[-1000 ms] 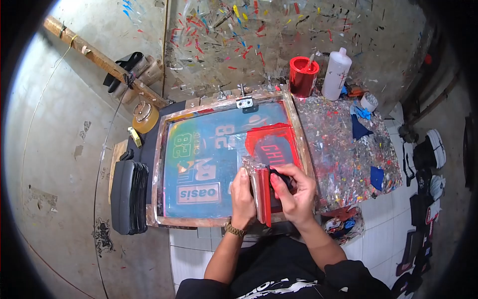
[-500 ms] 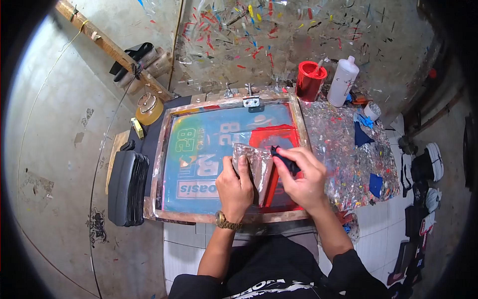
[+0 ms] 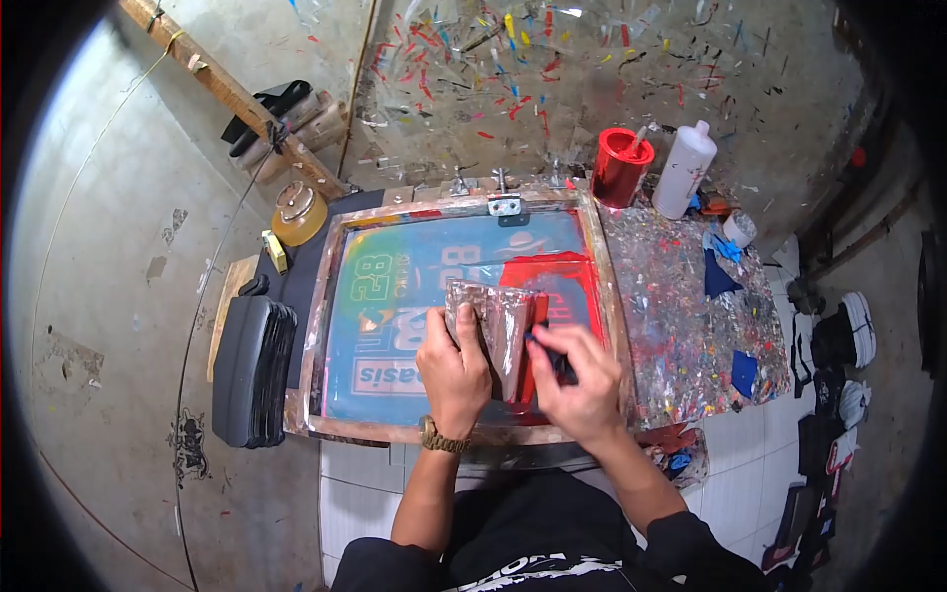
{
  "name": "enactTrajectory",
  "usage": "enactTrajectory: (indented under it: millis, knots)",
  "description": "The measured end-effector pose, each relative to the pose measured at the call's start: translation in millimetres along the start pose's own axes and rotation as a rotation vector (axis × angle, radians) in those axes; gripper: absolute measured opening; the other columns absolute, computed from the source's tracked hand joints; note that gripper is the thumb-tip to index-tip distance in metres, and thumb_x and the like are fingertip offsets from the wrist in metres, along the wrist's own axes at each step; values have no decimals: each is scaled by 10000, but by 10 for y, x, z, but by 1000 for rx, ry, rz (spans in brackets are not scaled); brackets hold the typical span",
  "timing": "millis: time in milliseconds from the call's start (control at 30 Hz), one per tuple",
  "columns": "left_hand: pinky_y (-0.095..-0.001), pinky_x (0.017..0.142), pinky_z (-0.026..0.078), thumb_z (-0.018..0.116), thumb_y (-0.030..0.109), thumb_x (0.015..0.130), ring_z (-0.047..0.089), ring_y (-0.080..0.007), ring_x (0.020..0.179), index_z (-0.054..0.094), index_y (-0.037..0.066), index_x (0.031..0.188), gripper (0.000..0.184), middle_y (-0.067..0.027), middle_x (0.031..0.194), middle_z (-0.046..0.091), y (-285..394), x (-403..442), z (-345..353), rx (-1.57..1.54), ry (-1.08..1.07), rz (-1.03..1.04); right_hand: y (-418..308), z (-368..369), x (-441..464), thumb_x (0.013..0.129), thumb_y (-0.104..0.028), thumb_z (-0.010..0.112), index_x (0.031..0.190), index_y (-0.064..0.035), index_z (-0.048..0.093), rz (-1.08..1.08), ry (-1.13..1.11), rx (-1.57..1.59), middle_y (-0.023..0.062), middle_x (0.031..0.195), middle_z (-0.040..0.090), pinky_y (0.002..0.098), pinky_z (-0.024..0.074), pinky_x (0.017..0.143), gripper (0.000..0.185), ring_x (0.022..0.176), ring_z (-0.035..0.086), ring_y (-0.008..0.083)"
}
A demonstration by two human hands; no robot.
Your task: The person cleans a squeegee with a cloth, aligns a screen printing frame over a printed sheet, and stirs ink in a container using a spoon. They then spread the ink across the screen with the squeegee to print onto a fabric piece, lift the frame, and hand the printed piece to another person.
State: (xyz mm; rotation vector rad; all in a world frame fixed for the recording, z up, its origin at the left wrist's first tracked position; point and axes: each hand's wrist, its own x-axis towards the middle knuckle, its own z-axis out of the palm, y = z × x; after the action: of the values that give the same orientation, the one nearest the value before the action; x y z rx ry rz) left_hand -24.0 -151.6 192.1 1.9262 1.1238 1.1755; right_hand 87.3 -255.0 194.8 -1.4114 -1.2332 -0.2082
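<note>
My left hand (image 3: 456, 373) is closed around a tape-wrapped squeegee (image 3: 490, 316), held tilted above the screen with its red-smeared edge facing right. A small dark cloth (image 3: 560, 367) is pinched in my right hand (image 3: 582, 383), close against that edge; whether it touches is hard to make out. Below both hands lies a wooden-framed printing screen (image 3: 322, 326). Its blue mesh (image 3: 400, 235) carries lettering, including "oasis", and red ink (image 3: 552, 266) covers part of the right side.
A red ink can (image 3: 618, 183) and a white squeeze bottle (image 3: 685, 173) stand behind the screen on the paint-spattered table (image 3: 681, 326). Dark blue cloth scraps (image 3: 745, 373) lie there too. On the left are a stack of black pieces (image 3: 252, 370) and a yellowish jar (image 3: 299, 217).
My right hand has moved down and left along the squeegee's edge with the cloth. The squeegee and my left hand have shifted slightly left. The camera view has shifted a little.
</note>
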Motion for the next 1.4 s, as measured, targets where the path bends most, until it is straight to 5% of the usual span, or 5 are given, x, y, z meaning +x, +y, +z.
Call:
enactTrajectory:
  millis: [567,1100,1400]
  knots:
    - [-501,537,399,478,299,1094,583,-459,591,528,-12,915,363,-254,644,564,-73,-198,33,-72,-52,-5,0,-80,177,849,40,750,1001,24,703,107,95,75,165,900,704,353,562,702,160,784,714,303]
    - [-495,556,369,449,349,1104,491,-406,561,493,-27,870,445,-260,667,531,-273,43,77,-26,-6,-70,-3,-17,-551,824,49,766,1070,29,698,7,-200,87,150,952,681,357,585,713,256,827,714,287]
    - [-533,575,378,453,372,1100,527,-492,612,502,-32,895,455,-281,648,537,-245,52,114,7,14,-105,28,-2,-618,833,60,748,1100,34,677,64,-196,91,158,962,681,360,581,711,278,824,711,295]
